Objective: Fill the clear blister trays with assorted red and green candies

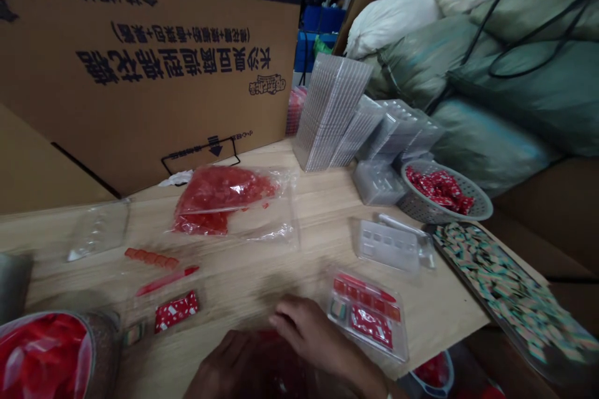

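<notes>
Both hands sit at the near edge of the desk [290,212]. The right hand [313,336] lies loosely curled, fingers on something red and blurred; the left hand [229,368] is beside it, its grip too dark to tell. Just right lies a filled clear tray [369,315]. Farther off are an empty tray [390,244], a bag of red pieces [224,196], a basket [442,193] and a big cardboard box [140,56].

Two bare hands are seen at six o'clock in the head view: the left hand [229,365] and the right hand [311,336]. No sleeves, gloves or rings are worn. Something pale is glimpsed at the right wrist, too small to be identified.
</notes>
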Demonstrator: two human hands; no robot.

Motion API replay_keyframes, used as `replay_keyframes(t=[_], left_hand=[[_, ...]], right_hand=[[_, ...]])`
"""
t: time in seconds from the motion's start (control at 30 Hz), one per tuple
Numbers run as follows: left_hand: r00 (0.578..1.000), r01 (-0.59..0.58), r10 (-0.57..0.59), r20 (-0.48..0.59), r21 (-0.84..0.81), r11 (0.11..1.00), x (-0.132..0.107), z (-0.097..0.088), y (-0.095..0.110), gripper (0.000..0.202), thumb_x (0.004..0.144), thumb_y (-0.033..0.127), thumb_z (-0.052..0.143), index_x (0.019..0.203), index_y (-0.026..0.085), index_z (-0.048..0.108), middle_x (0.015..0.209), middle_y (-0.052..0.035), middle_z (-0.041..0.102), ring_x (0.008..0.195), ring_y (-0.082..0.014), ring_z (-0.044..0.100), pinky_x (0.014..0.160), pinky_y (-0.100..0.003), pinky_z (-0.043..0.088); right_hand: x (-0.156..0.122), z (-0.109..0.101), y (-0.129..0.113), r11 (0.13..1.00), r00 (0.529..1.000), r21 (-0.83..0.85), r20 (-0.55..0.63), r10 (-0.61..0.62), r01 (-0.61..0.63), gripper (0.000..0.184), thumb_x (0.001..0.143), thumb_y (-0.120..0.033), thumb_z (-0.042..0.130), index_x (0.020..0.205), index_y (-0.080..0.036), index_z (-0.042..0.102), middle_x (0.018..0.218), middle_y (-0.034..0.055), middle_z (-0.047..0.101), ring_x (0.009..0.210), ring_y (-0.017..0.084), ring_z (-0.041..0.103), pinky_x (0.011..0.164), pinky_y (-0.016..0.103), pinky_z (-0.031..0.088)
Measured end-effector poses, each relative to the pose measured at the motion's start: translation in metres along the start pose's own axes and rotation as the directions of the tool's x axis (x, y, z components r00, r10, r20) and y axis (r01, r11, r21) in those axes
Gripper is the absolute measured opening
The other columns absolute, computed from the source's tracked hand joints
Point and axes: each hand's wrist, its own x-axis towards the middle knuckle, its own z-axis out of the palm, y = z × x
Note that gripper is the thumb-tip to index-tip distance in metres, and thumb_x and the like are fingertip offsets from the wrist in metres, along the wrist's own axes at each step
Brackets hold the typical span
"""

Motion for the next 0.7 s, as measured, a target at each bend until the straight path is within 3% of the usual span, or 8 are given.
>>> replay_keyframes(t=[0.1,0.17,0.33,0.5,0.63,0.7], left_hand=[[0.999,0.046,-0.049,-0.016,-0.124,0.991,-0.01,0.0,-0.017,0.049,0.08,0.016,0.048,0.129,0.021,0.05,0.102,-0.0053,0.072,0.091,-0.017,0.069,0.076,-0.021,0.056],[0.992,0.107,-0.118,-0.05,-0.195,0.975,-0.015,0.002,-0.024,0.05,0.083,0.021,0.05,0.133,0.023,0.049,0.106,-0.0059,0.072,0.096,-0.0183,0.067,0.081,-0.023,0.056],[0.926,0.352,-0.378,-0.008,-0.348,0.869,-0.013,0.008,-0.02,0.031,0.088,0.027,0.054,0.116,0.026,0.066,0.105,-0.0079,0.072,0.096,-0.0201,0.068,0.084,-0.028,0.056],[0.862,0.428,-0.507,-0.022,-0.505,0.749,0.002,-0.002,-0.014,0.026,0.087,0.037,0.058,0.106,0.028,0.071,0.102,-0.0067,0.074,0.096,-0.0206,0.069,0.083,-0.029,0.057],[0.813,0.506,-0.557,0.166,-0.676,0.536,0.02,-0.021,-0.02,0.027,0.084,0.047,0.06,0.085,0.023,0.072,0.083,-0.0031,0.077,0.079,-0.0189,0.072,0.071,-0.026,0.059],[0.813,0.521,-0.54,0.219,-0.688,0.505,0.025,-0.029,-0.022,0.035,0.083,0.053,0.058,0.082,0.02,0.071,0.078,-0.0036,0.076,0.075,-0.0192,0.072,0.067,-0.026,0.058]], right_hand=[[-0.017,0.013,0.007,0.998,0.994,0.056,-0.102,-0.033,0.039,0.011,0.091,-0.017,0.055,0.085,-0.019,0.063,0.09,0.0023,0.063,0.083,0.015,0.06,0.072,0.022,0.046],[-0.022,0.027,0.017,0.998,0.976,-0.029,-0.208,-0.058,0.053,0.009,0.088,-0.012,0.058,0.091,-0.019,0.064,0.097,0.0051,0.062,0.09,0.019,0.059,0.078,0.027,0.048],[-0.02,0.059,0.04,0.957,0.918,-0.274,-0.348,-0.189,0.093,0.03,0.083,-0.008,0.061,0.111,-0.019,0.059,0.103,0.008,0.065,0.095,0.025,0.058,0.088,0.04,0.048],[-0.019,0.058,0.04,0.97,0.921,-0.229,-0.357,-0.158,0.078,0.013,0.084,-0.01,0.059,0.091,-0.022,0.06,0.091,0.0032,0.066,0.086,0.022,0.06,0.081,0.036,0.05],[-0.022,0.055,0.04,0.973,0.913,-0.188,-0.359,-0.193,0.132,0.013,0.087,-0.013,0.055,0.094,-0.022,0.06,0.09,0.0036,0.067,0.084,0.022,0.061,0.075,0.035,0.05],[-0.022,0.056,0.041,0.966,0.906,-0.2,-0.356,-0.227,0.164,0.015,0.089,-0.013,0.051,0.098,-0.022,0.059,0.091,0.0039,0.068,0.084,0.022,0.062,0.075,0.035,0.051]])
